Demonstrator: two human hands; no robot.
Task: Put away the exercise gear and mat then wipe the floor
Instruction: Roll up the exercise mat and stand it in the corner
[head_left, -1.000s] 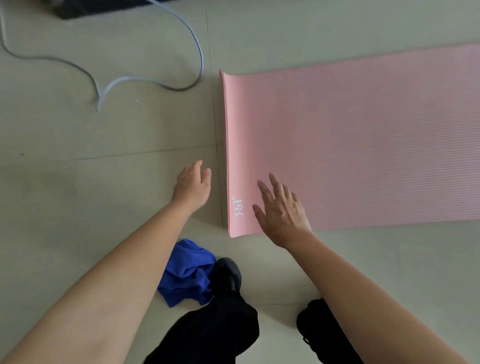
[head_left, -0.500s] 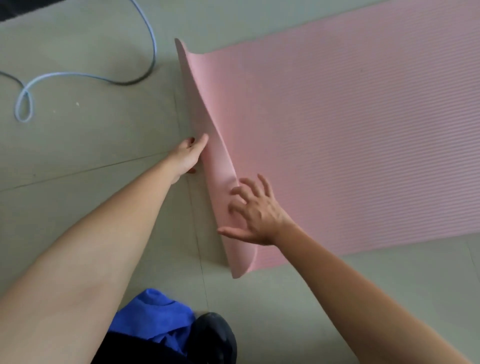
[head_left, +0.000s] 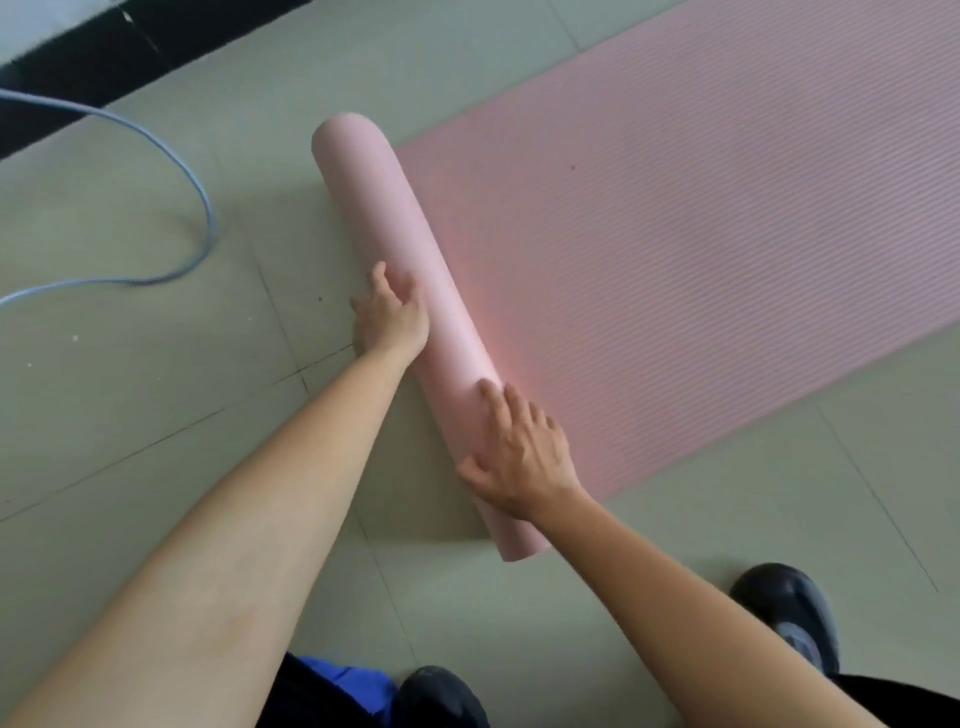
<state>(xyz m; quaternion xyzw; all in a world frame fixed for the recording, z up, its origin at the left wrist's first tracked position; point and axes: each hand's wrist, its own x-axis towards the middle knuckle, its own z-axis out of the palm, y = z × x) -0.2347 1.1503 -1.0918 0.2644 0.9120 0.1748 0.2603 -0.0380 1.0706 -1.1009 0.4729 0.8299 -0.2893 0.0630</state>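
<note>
A pink exercise mat (head_left: 701, 223) lies on the tiled floor, its near end wound into a thick roll (head_left: 384, 218) that runs from upper left to lower right. My left hand (head_left: 392, 317) presses on the roll's near side at its middle, fingers spread and fairly straight. My right hand (head_left: 519, 447) rests flat on the roll closer to its lower end, fingers spread over the top. The rest of the mat lies flat, stretching off to the upper right. A blue cloth (head_left: 358, 686) shows at the bottom edge between my arm and shoe.
A light blue cable (head_left: 202, 208) loops across the floor at the left. A black strip (head_left: 104, 57) runs along the wall at the top left. My two black shoes (head_left: 789, 618) stand near the roll's lower end.
The mat's end, flat a second ago and lifted half a second ago, is now wound into a roll. Both hands have moved onto the roll.
</note>
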